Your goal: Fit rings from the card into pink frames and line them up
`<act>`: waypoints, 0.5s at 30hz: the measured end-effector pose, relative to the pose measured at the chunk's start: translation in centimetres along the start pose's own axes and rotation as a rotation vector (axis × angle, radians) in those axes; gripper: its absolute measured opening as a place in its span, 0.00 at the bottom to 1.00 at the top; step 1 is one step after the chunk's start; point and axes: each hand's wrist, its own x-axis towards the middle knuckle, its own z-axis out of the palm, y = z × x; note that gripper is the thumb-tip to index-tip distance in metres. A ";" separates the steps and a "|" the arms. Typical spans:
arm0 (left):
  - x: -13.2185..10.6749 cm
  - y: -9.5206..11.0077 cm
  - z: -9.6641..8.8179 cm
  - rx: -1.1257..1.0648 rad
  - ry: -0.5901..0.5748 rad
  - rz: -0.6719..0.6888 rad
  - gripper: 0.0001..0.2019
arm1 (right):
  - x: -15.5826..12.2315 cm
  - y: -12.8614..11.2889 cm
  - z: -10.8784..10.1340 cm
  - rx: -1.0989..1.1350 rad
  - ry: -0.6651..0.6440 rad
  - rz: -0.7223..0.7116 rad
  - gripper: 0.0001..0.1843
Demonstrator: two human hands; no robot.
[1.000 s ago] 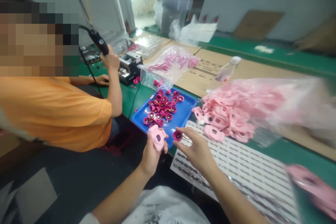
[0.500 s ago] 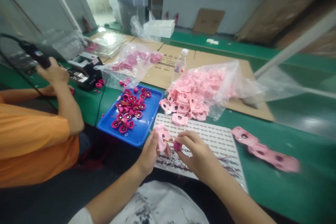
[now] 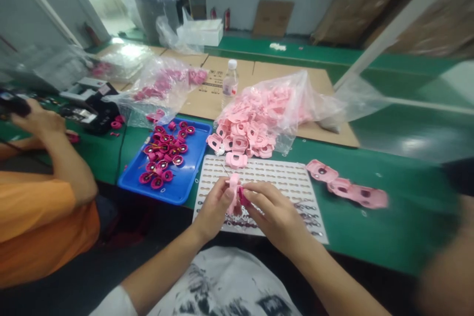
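From here, my left hand pinches a pale pink plastic piece upright while my right hand pinches a magenta round part against it. Both hands meet above a white perforated sheet on the green tabletop, just beside a blue tray.

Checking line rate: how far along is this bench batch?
Done, it seems: three pink pieces lie set out on the green mat, though whether they are finished can't be told. In hand: the left hand holds a pink piece while the right hand brings a magenta part against it. Left: a heaped bag of pink pieces and a blue tray of magenta parts, both well stocked.
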 end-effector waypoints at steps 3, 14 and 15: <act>0.0 0.0 0.1 0.060 -0.021 -0.018 0.15 | 0.0 0.2 0.0 0.011 -0.004 -0.007 0.16; 1.0 -1.1 2.5 0.034 0.094 -0.053 0.16 | -1.4 -0.1 1.1 -0.010 0.010 0.129 0.31; 1.3 -1.5 3.0 0.050 0.054 -0.057 0.16 | -1.6 0.1 1.5 -0.065 0.045 0.148 0.32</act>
